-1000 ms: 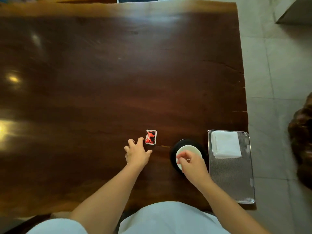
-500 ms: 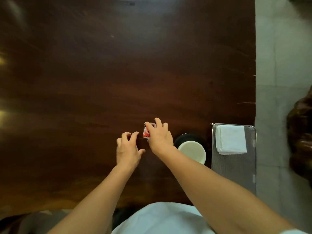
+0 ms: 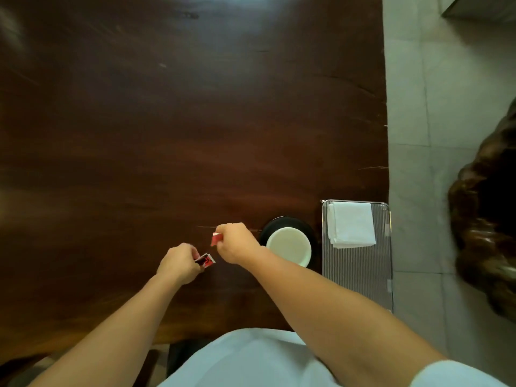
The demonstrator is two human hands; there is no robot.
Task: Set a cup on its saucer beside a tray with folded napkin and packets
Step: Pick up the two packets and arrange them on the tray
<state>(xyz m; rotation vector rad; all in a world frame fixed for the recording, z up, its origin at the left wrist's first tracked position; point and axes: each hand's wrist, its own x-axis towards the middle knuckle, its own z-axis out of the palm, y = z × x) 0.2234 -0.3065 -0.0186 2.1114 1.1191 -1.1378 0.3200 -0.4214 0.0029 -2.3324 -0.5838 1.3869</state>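
The cup (image 3: 288, 245) is set on its saucer (image 3: 276, 223) beside the tray (image 3: 360, 270); the napkin (image 3: 352, 224) is laid; one red packet (image 3: 206, 260) is pinched in the left hand (image 3: 180, 263), another packet (image 3: 215, 239) in the right hand (image 3: 237, 243); both remain to be placed.

a packet held in each hand over a dark wooden table

a red-and-black packet (image 3: 206, 260) is pinched by the left hand (image 3: 178, 263); a red packet (image 3: 215, 239) is gripped by the right hand (image 3: 237, 243), at 1 o'clock from the left. at 3 o'clock, a white cup (image 3: 289, 245) is seated on a black saucer (image 3: 275, 224), beside a metal tray (image 3: 360, 270) where a folded napkin (image 3: 352, 224) is laid.
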